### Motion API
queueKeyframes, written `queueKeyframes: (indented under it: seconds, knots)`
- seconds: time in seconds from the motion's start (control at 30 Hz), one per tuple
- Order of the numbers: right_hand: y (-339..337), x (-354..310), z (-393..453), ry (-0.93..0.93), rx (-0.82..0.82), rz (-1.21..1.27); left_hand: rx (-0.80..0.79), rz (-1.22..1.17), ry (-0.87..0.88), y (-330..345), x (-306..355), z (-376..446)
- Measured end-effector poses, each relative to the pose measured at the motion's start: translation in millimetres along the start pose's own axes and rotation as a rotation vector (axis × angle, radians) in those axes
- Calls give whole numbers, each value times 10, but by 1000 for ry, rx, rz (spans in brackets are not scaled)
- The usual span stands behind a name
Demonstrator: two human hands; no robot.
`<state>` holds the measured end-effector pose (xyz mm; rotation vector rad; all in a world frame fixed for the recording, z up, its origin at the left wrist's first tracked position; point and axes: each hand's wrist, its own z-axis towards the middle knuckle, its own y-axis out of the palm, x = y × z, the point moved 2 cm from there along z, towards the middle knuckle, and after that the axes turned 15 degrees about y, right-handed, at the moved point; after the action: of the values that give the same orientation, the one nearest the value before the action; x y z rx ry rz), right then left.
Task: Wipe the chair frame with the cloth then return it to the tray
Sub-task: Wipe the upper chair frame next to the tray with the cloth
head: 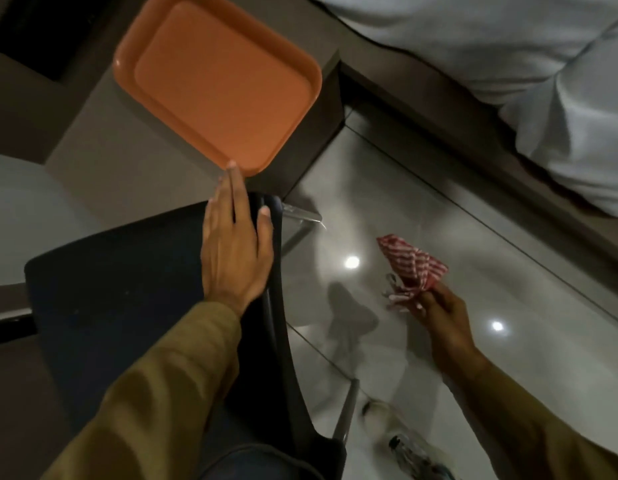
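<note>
Fingers extended, the left hand [234, 244] is lying flat on the chair [127, 289], gripping nothing; at four o'clock the right hand [442, 317] is pinching the bunched cloth [413, 263] above the floor [387, 188], tray [127, 64] at twelve.

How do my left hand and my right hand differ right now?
The left hand lies open and flat on the dark chair seat, fingers stretched toward the orange tray; the right hand is closed around the red-and-white cloth. The left rests on the chair; the right hangs in the air above the floor. Both wear olive sleeves.
</note>
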<state>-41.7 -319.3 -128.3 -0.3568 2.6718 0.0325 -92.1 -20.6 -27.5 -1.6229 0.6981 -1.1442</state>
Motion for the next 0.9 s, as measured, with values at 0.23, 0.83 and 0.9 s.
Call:
queueKeyframes:
  seconds: [0.23,0.83,0.9]
  knots:
    - [661,-543,481,23,58,88,9,-18,-59,95,-247,771]
    - [2086,-930,384,-233,-175,-439,-28,38,-6,158,-278,777]
    - [2117,-867,727,-217,-132,-494,-22,37,10,161,-283,766]
